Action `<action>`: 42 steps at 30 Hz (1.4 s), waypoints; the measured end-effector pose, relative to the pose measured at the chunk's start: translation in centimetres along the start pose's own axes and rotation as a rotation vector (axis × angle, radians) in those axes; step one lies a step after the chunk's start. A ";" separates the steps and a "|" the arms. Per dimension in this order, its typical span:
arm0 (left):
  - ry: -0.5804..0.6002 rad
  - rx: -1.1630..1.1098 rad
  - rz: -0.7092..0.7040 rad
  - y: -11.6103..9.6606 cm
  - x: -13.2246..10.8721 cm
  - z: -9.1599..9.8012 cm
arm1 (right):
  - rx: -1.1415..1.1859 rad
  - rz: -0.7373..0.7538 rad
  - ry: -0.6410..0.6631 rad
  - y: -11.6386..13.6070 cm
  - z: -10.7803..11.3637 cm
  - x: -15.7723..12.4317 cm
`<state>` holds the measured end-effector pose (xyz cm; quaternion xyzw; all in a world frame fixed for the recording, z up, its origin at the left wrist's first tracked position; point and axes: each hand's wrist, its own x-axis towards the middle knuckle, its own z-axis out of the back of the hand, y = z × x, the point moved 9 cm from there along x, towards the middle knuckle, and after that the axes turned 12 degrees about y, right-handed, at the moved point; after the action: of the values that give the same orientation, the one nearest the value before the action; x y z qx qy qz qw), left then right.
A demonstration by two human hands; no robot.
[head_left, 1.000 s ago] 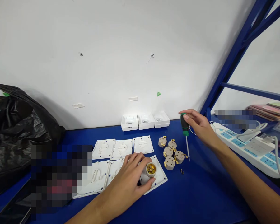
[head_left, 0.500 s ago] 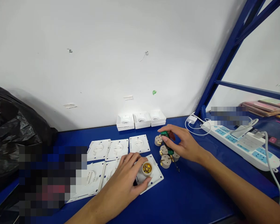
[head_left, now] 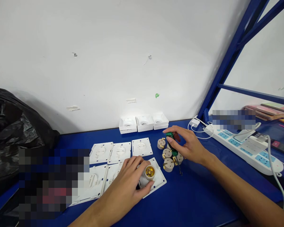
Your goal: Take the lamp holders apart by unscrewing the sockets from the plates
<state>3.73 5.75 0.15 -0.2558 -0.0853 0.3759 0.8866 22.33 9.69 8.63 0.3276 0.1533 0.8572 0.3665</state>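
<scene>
My left hand (head_left: 134, 176) is closed round a lamp socket (head_left: 150, 172) with a brass-coloured inside, standing on a white square plate (head_left: 159, 177). The thumb lies on the near side and the fingers reach over the far side. In my right hand (head_left: 183, 142) is a screwdriver (head_left: 171, 143) with a green handle, its shaft slanting down. Something small and dark shows at its tip; I cannot make out what. Behind and below the screwdriver, several round beige ceramic socket bases (head_left: 168, 164) with brass contacts sit in a cluster on the blue table.
More white plates (head_left: 119, 152) lie in rows left of my hands. White square box covers (head_left: 144, 123) stand against the wall. At right are a white power strip (head_left: 243, 148) with cables and a blue metal frame (head_left: 227, 63). A black plastic bag (head_left: 19, 142) bulges at left.
The view has shifted very slightly. Both hands keep their grips, and the screwdriver stays over the ceramic bases with almost no movement.
</scene>
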 end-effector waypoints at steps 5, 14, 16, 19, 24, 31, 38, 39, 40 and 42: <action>-0.017 0.015 -0.015 -0.3 0.0 0.3 | -0.008 0.004 0.009 -0.1 -0.2 0.0; -0.039 0.015 -0.029 -0.3 -0.2 0.4 | 0.008 -0.010 -0.076 -0.1 0.8 -0.3; -0.027 0.008 -0.020 -0.3 -0.2 0.3 | 0.031 -0.015 -0.138 -0.3 1.4 -0.4; -0.001 -0.028 -0.003 -0.4 -0.1 0.1 | 0.099 -0.047 -0.237 -1.0 2.3 -0.7; 0.016 -0.062 -0.018 -1.1 -0.2 0.0 | 0.279 -0.071 -0.415 -1.7 3.0 -1.2; 0.030 -0.075 -0.047 -1.6 -0.2 0.1 | 0.394 -0.070 -0.531 -1.2 1.6 -1.8; -0.013 -0.007 -0.073 -1.8 -0.2 0.2 | 0.372 0.009 -0.524 -0.3 0.3 -2.2; -0.017 -0.002 -0.076 -1.8 -0.2 0.2 | 0.368 0.018 -0.521 -0.1 0.3 -2.2; -0.021 0.002 -0.080 -1.8 -0.2 0.2 | 0.362 0.027 -0.520 0.0 0.2 -2.2; -0.030 0.008 -0.082 -1.7 -0.2 0.1 | 0.350 0.039 -0.520 0.3 0.2 -2.3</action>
<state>4.66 4.67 1.16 -0.2428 -0.1077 0.3435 0.9008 23.49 7.81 7.90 0.5969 0.1933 0.7122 0.3149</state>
